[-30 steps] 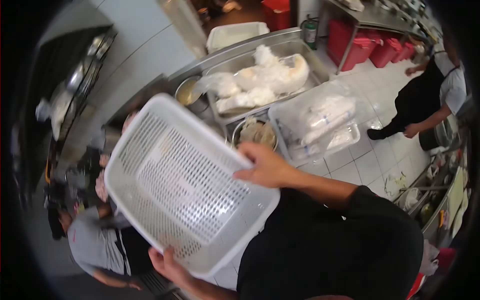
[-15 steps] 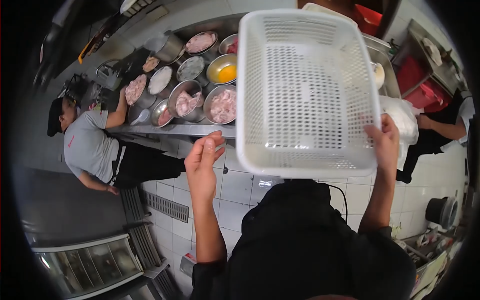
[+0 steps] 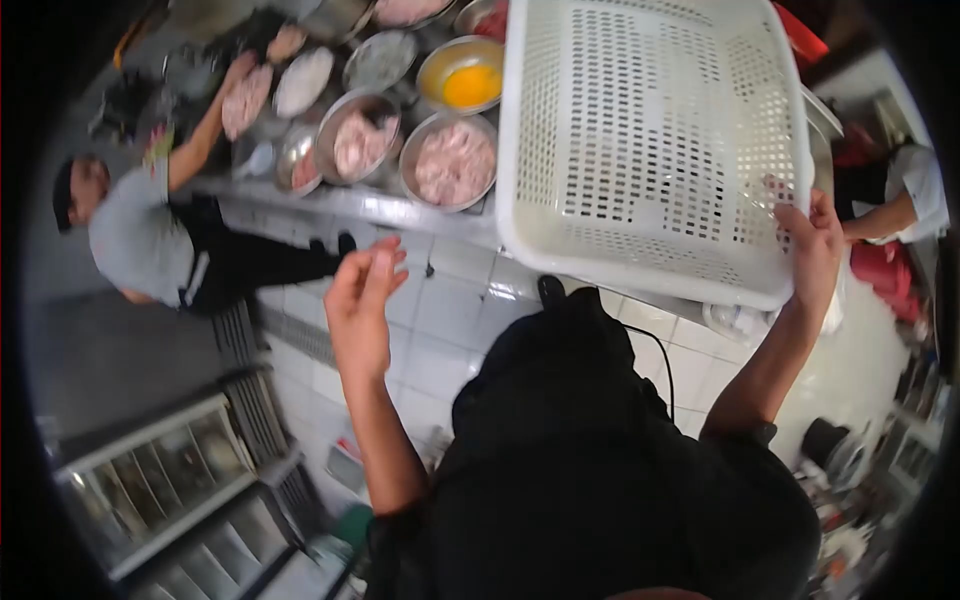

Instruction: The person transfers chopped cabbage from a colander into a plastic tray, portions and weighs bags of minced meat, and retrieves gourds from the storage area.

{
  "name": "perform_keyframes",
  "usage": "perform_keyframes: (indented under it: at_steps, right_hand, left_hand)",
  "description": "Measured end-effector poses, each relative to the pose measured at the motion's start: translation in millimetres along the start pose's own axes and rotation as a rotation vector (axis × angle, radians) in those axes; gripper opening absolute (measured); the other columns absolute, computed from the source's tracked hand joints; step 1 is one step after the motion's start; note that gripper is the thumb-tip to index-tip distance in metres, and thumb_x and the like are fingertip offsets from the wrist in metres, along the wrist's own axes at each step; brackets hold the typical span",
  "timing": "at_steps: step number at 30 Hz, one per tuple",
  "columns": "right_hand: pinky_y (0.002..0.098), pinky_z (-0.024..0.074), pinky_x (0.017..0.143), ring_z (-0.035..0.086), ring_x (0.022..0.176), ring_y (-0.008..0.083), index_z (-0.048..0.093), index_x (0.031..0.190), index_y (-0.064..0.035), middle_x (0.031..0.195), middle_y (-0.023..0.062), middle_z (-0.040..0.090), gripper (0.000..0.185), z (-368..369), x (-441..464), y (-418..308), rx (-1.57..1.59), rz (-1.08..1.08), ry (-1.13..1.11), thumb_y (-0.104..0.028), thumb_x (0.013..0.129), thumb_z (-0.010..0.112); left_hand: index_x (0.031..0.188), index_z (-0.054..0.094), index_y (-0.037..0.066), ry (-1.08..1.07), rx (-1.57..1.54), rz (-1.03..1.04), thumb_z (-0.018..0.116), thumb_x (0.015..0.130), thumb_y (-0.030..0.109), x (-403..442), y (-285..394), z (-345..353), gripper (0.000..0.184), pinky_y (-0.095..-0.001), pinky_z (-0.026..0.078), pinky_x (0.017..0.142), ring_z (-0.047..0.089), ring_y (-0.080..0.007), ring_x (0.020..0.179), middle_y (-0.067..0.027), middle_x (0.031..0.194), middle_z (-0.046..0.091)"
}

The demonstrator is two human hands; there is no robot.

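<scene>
A white perforated plastic basket (image 3: 645, 268) hangs tilted in front of me at the counter's edge. My right hand (image 3: 818, 250) grips its right rim, with the thumb on the inside. Only a few wet specks show inside the basket. My left hand (image 3: 358, 312) is raised palm-up to the left of the basket, apart from it. Its fingers are slightly curled and spread, and it holds nothing. Nearest beyond that hand are metal bowls of pale pink raw meat, one beside the basket (image 3: 452, 165) and another to its left (image 3: 362, 140).
On the steel counter (image 3: 385, 205) stand several more bowls, one with yellow liquid (image 3: 470, 86). A person in a grey shirt (image 3: 140, 245) at left reaches toward a meat bowl. Another person's arm (image 3: 885, 220) is close by my right hand. Glass-topped units (image 3: 165, 475) stand lower left.
The view has tilted and shifted. The basket appears higher and farther right, still in my right hand. My left hand sits farther left in view, and the person at left now reaches farther forward.
</scene>
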State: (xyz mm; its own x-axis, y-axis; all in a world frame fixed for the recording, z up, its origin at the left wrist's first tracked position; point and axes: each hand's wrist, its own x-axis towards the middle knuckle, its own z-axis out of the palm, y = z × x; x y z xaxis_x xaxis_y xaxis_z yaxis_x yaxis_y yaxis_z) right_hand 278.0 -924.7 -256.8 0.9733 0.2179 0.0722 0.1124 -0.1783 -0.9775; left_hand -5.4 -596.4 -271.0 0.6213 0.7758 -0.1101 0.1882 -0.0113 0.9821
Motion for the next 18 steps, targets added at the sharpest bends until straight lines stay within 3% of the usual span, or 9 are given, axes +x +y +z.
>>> perform_keyframes:
  at_steps: [5, 10, 11, 15, 17, 18]
  right_hand:
    - [0.0213, 0.0403, 0.069, 0.053, 0.071, 0.0083, 0.058, 0.092, -0.0029, 0.082, 0.0019, 0.061, 0.019, 10, 5, -17, -0.071, 0.025, -0.117, -0.003, 0.073, 0.064]
    - [0.0200, 0.0373, 0.069, 0.049, 0.069, 0.0072, 0.057, 0.090, -0.0032, 0.082, 0.0007, 0.059, 0.016, 59, -24, -56, -0.142, -0.178, -0.386, -0.004, 0.075, 0.062]
    - [0.0201, 0.0373, 0.069, 0.049, 0.069, 0.0075, 0.057, 0.090, -0.0028, 0.082, 0.0012, 0.060, 0.016, 31, -76, -66, -0.112, -0.233, -0.387, -0.004, 0.074, 0.062]
    - [0.0213, 0.0394, 0.071, 0.051, 0.071, 0.0085, 0.056, 0.090, -0.0020, 0.083, 0.0033, 0.061, 0.018, 75, -212, -132, -0.133, -0.379, -0.550, -0.003, 0.073, 0.061]
    - [0.0233, 0.0417, 0.074, 0.053, 0.074, 0.0100, 0.056, 0.090, -0.0016, 0.085, 0.0053, 0.062, 0.019, 113, -284, -159, -0.095, -0.347, -0.716, -0.001, 0.072, 0.060]
    - [0.0245, 0.0429, 0.077, 0.055, 0.076, 0.0108, 0.056, 0.090, -0.0017, 0.087, 0.0064, 0.062, 0.019, 95, -349, -191, -0.103, -0.427, -0.729, 0.000, 0.071, 0.059]
  left_hand:
    - [0.102, 0.057, 0.000, 0.064, -0.103, -0.035, 0.051, 0.094, 0.027, -25, -3, -15, 0.029, -0.0342, 0.048, 0.084, 0.058, -0.0201, 0.099, -0.0132, 0.111, 0.060]
    - [0.103, 0.058, 0.002, 0.178, -0.145, 0.036, 0.052, 0.093, 0.029, -80, -24, -71, 0.029, -0.0315, 0.048, 0.082, 0.058, -0.0168, 0.095, -0.0084, 0.107, 0.061]
    - [0.104, 0.058, 0.003, 0.161, -0.190, 0.063, 0.053, 0.092, 0.030, -139, -26, -79, 0.030, -0.0308, 0.047, 0.081, 0.058, -0.0162, 0.094, -0.0075, 0.106, 0.061]
    - [0.106, 0.057, 0.004, 0.251, -0.353, 0.095, 0.055, 0.091, 0.034, -273, -44, -176, 0.033, -0.0300, 0.047, 0.079, 0.057, -0.0154, 0.094, -0.0055, 0.103, 0.061]
    - [0.106, 0.056, 0.004, 0.353, -0.404, 0.083, 0.055, 0.091, 0.035, -333, -52, -230, 0.034, -0.0299, 0.047, 0.079, 0.057, -0.0149, 0.094, -0.0044, 0.102, 0.061]
    - [0.105, 0.056, 0.004, 0.359, -0.479, 0.112, 0.055, 0.091, 0.035, -390, -46, -257, 0.034, -0.0301, 0.047, 0.079, 0.057, -0.0139, 0.094, -0.0036, 0.100, 0.061]
